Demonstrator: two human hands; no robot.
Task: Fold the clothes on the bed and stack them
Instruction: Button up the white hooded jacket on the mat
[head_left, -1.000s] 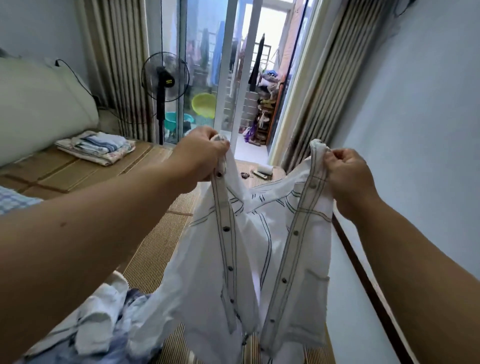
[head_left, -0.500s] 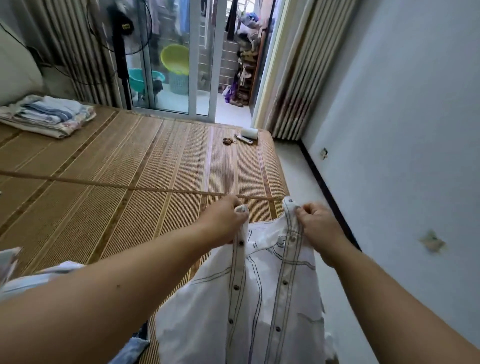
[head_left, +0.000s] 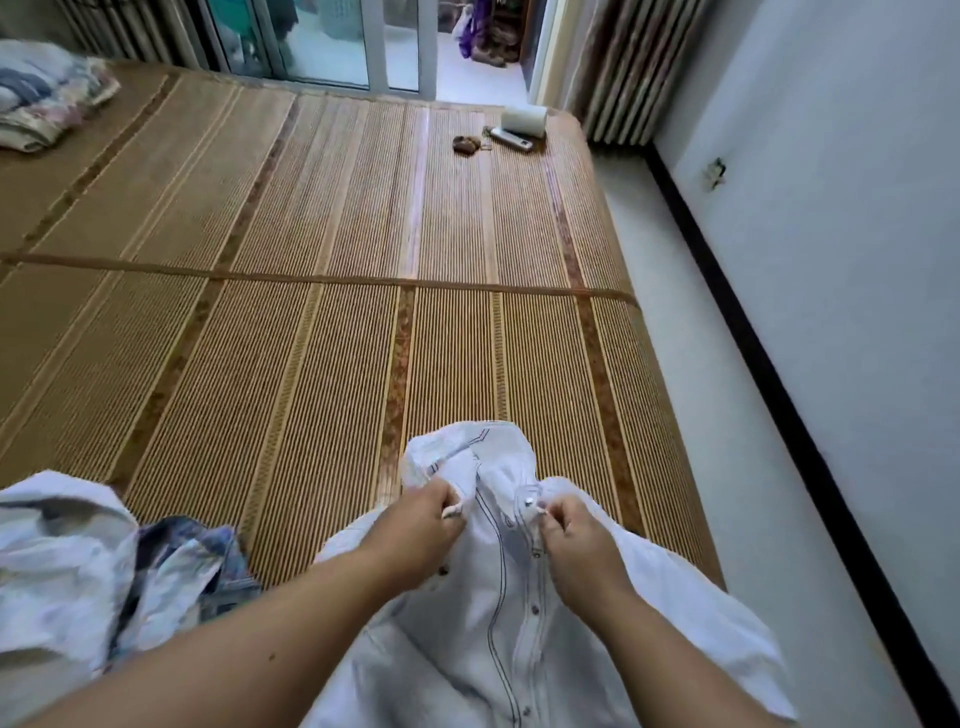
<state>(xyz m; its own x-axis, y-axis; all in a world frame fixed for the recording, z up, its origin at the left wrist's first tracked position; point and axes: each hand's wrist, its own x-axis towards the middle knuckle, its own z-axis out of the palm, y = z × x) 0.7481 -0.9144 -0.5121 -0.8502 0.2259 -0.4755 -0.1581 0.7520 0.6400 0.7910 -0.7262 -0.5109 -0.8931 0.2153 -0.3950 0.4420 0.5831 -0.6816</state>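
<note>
A: Where was the white shirt (head_left: 493, 649) at that moment?

B: It lay front up on the bamboo mat (head_left: 311, 364), at the near right part of the bed (head_left: 660, 395), with its collar pointing away from the person. The left hand (head_left: 421, 525) was clamped with curled fingers on one front edge just below the collar. The right hand (head_left: 576, 540) pinched the button strip beside it, so the two hands were close together.

A: So what could have gone wrong?

B: Mostly the lay of the cloth. The collar was bunched up, and the two front edges didn't look lined up. Folding over that would probably have set in creases and made a lopsided bundle.

A: And the bed's edge?

B: The shirt's right side sat right at it, with the floor (head_left: 717, 364) just beyond. A sideways tug might have let that sleeve slip over.

A: Anything on the other side?

B: A loose heap of clothes (head_left: 78, 561) lay near the left forearm, and a sweep of the arm could have dragged it into the shirt. The folded stack (head_left: 47, 93) was well apart, at the far left corner. A slack fold might have come undone on the carry over there.
</note>
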